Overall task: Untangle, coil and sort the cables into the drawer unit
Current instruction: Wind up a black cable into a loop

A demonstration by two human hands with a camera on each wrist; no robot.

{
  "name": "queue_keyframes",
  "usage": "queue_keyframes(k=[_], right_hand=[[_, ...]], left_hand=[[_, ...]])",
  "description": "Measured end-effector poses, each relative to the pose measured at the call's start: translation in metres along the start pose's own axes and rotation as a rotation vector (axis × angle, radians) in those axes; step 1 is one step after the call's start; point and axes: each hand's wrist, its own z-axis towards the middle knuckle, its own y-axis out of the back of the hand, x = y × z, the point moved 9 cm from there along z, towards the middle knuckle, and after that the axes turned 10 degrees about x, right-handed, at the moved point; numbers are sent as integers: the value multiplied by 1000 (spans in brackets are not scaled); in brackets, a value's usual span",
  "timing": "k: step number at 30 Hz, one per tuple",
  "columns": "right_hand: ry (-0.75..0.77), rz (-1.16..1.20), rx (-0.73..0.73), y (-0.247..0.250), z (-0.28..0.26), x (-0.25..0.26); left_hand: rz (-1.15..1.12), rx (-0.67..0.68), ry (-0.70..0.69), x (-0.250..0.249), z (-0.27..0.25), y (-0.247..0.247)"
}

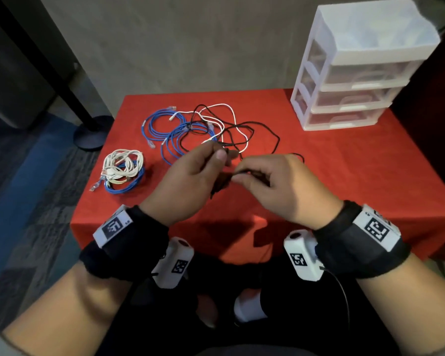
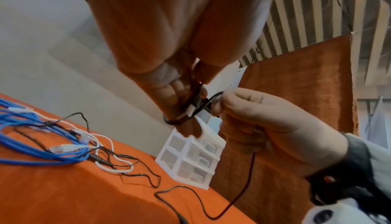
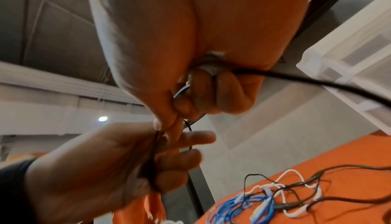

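Note:
Above the red table's near half, both hands work a thin black cable (image 1: 276, 143). My left hand (image 1: 216, 160) holds a small black coil of it, wound round the fingers (image 2: 180, 109). My right hand (image 1: 242, 177) pinches the same cable beside that coil (image 2: 215, 100); the strand runs out past its palm (image 3: 317, 81) and down to the table. The cable's far length lies in a tangle (image 1: 203, 127) of blue, white and black cables. The white three-drawer unit (image 1: 357, 73) stands at the back right, drawers closed.
A coiled white and blue bundle (image 1: 123, 170) lies at the table's left edge. A loose blue coil (image 1: 159, 124) sits left of the tangle. A black stand base (image 1: 93, 132) is on the floor beyond the left corner. Bare red cloth (image 1: 357, 163) lies in front of the drawers.

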Motion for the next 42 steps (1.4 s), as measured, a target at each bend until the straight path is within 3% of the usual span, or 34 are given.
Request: queue_keyframes(k=[5,8,12,16,19,23,28,30,32,35,37,42], right_hand=[[-36,268,-183,23,6,-11],[-39,479,-122,20,6,-16],[-48,641,2,14,5,-15],[-46,657,99,11,7,-14],[-85,655,90,10,8,-16],[-168,718,13,5,9,-21],[-264,727,22,-7,8,-26],[-263,665,38,-8,8,-25],[-255,600,35,-5,8,-25],[-216,590,10,3,9,-25],[-177,615,0,7,10,-22],[-123,620,26,5,12,-15]], left_hand=[[-212,99,89,-3,-7,-14],[-406,177,133,4,-11,-18],[-487,291,167,7,-19,-23],[-484,228,158,7,-19,-25],[-379,137,110,5,-15,-20],[-134,-80,36,6,-10,-3],[559,-248,-265,-14,-17,0],[625,-243,-294,-13,-18,-3],[370,-176,-183,-2,-14,-3],[-363,-19,155,22,-13,-17],[-655,72,282,22,-17,-28],[-685,149,324,16,-21,-32]])
